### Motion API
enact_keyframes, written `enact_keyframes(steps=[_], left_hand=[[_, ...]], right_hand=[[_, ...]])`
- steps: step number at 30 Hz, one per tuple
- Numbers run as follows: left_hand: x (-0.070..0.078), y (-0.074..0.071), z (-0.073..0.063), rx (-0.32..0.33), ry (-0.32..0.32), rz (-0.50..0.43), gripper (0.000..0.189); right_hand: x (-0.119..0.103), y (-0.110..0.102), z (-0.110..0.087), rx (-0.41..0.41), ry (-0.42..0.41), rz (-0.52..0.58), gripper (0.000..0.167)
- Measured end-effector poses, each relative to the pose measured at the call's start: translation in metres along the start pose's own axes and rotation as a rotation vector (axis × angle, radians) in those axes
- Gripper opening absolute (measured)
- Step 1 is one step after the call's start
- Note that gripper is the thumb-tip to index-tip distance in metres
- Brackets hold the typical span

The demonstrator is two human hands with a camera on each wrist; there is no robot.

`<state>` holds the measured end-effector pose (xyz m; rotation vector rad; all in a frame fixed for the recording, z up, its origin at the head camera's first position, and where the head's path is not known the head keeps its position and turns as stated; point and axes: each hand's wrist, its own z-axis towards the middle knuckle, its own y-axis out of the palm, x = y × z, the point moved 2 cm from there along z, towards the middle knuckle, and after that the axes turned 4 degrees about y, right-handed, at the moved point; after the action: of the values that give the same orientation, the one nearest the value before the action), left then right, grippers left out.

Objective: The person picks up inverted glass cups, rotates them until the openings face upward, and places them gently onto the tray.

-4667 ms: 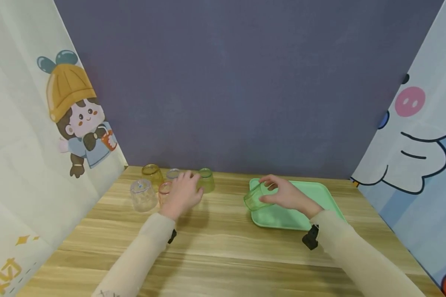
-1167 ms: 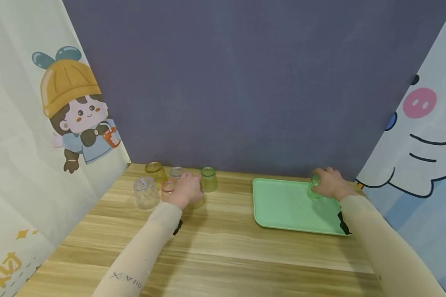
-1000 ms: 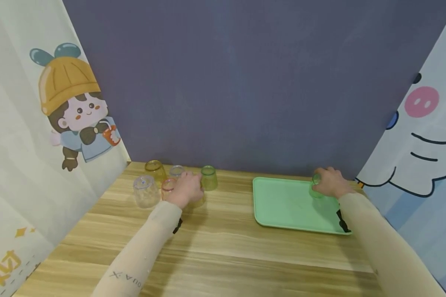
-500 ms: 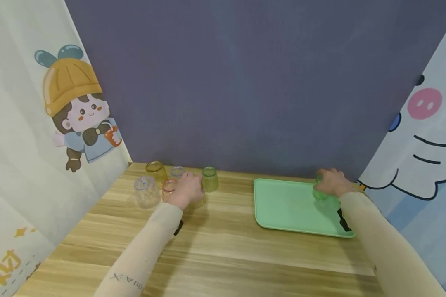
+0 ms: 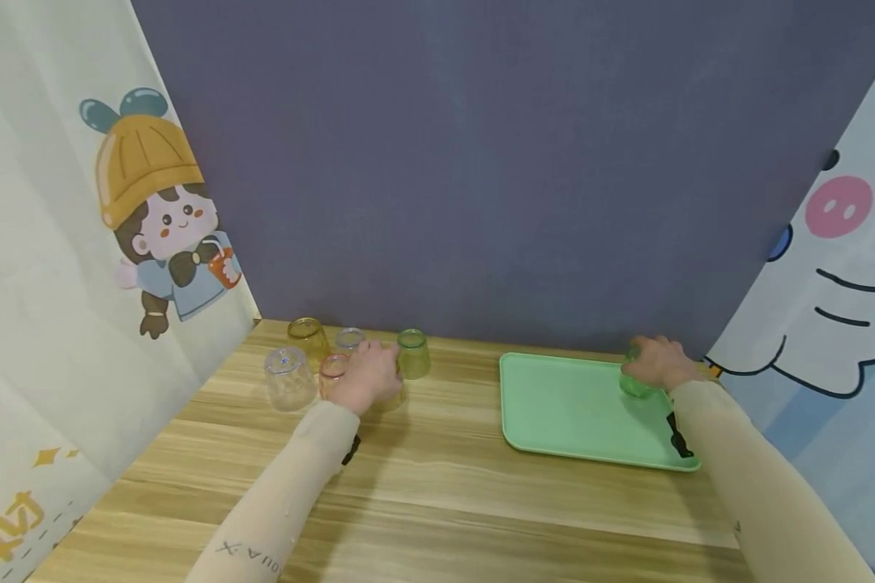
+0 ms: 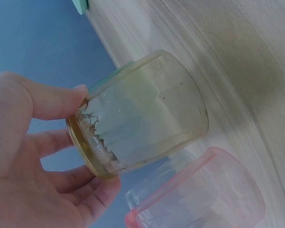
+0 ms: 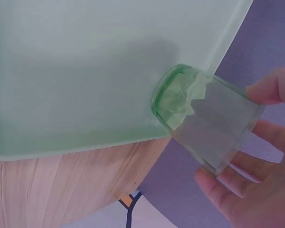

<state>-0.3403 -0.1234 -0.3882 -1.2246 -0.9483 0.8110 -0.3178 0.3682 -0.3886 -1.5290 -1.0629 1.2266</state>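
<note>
My left hand point(image 5: 368, 376) grips a pale yellow drinking glass point(image 6: 142, 114) by its thick base, fingers and thumb spread around it. That glass is upside down, its rim toward the table; in the head view the hand mostly covers it. Over the far right corner of the green tray point(image 5: 569, 405), my right hand point(image 5: 656, 362) holds a green drinking glass point(image 7: 204, 114) near its rim. The glass is base down, and its base appears to meet the tray. Beside the left hand is a pink glass point(image 5: 331, 368).
Around the left hand stand an amber glass point(image 5: 309, 344), a large clear glass point(image 5: 290, 385), a smaller clear glass point(image 5: 350, 338) and another green glass point(image 5: 413, 356). A dark curtain point(image 5: 481, 178) rises behind the wooden table point(image 5: 437, 486).
The right hand has carried the green glass from the tray's left side to its far right corner, turning it base down. The left hand has stayed among the glasses.
</note>
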Motion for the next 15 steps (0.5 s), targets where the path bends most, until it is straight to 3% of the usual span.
enact_keyframes(steps=[15], left_hand=[[-0.0006,0.0019,0.0013,0.022,0.021,0.027,0.058]], right_hand=[[0.0021,0.0083,0.0066,0.035,-0.015,0.019,0.073]])
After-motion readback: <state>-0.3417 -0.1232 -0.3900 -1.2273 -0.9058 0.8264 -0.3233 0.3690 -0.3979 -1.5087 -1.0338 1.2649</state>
